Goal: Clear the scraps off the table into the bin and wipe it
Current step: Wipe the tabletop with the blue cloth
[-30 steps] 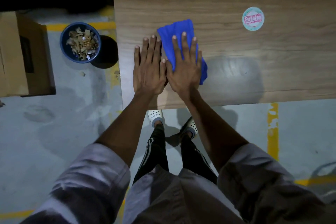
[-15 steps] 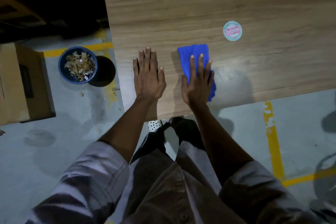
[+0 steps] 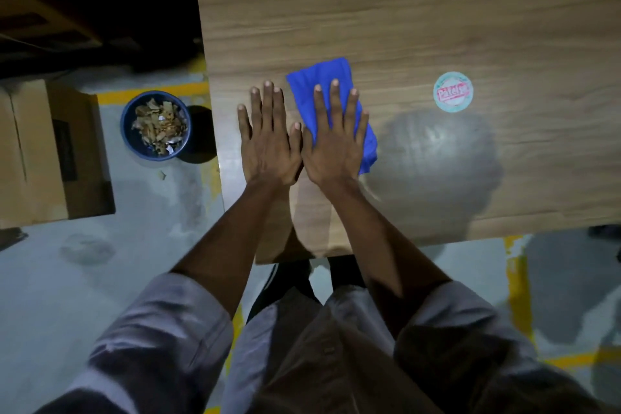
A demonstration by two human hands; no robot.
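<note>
Right hand (image 3: 336,144): flat, fingers straight and slightly spread, palm pressing down on the cloth (image 3: 321,79). Left hand (image 3: 267,144): flat on the bare table (image 3: 437,10), fingers straight, thumb touching the right hand. Cloth: bright blue, folded oblong, lightly creased, lying near the table's left edge; long axis near-to-far, far end leaning left, near end right. Round sticker (image 3: 453,91): right of the cloth, well apart. Bin (image 3: 148,154): blue, round, on the floor left of the table, holding scraps (image 3: 159,126).

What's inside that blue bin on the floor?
The bin holds a heap of brownish scraps with a few pale bits among them. They cover its bottom, so anything beneath them cannot be seen.
</note>
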